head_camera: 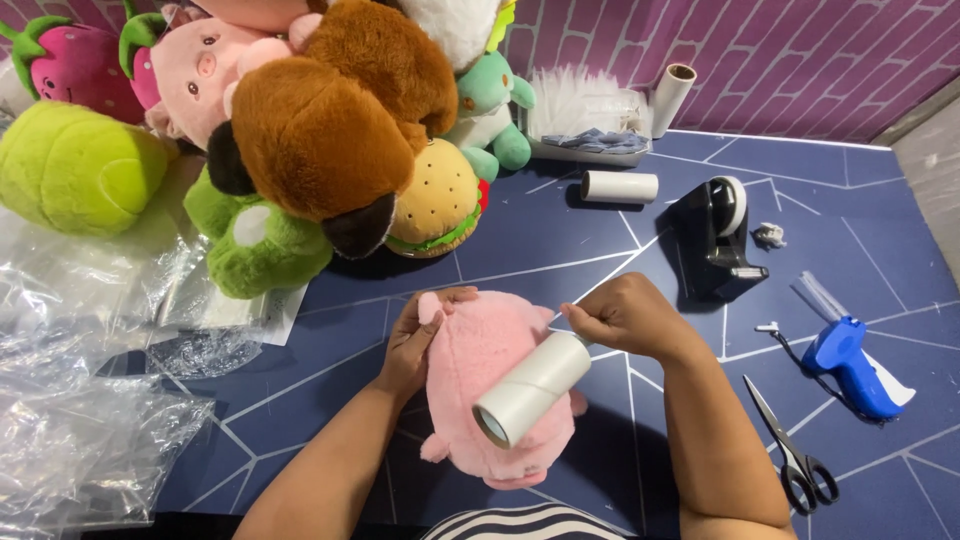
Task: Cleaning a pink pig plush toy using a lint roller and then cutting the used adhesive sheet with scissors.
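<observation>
Looking down from the head view, we see a pink plush toy [490,370] lying on the dark blue table [560,250], near the middle of the near edge, its long axis running from far to near. We note the left hand [415,340] cupped against the toy's left flank, fingers curled round the plush and thumb reaching over its far end, so that the hand is closed on the toy and steadies it. We find the right hand [625,315] just right of the toy's far end, fingertips pressed together in a pinch on the handle end of a white lint roller [530,390]. The roller lies across the toy's right side, touching the fur; its long axis slants from the pinch at far right down toward the near left, with the open core end facing us. Both hands touch the work, the left on the toy and the right only on the roller.

Far of the hands we mark a heap of plush toys [320,130] at the far left, a spare white roll [620,187] lying flat, and a black tape dispenser [715,235] to the right. At the right edge lie a blue tagging gun [850,365] and, nearer, a pair of scissors [790,450], both well apart from the hands. Clear plastic bags [90,380] are crumpled along the left.
</observation>
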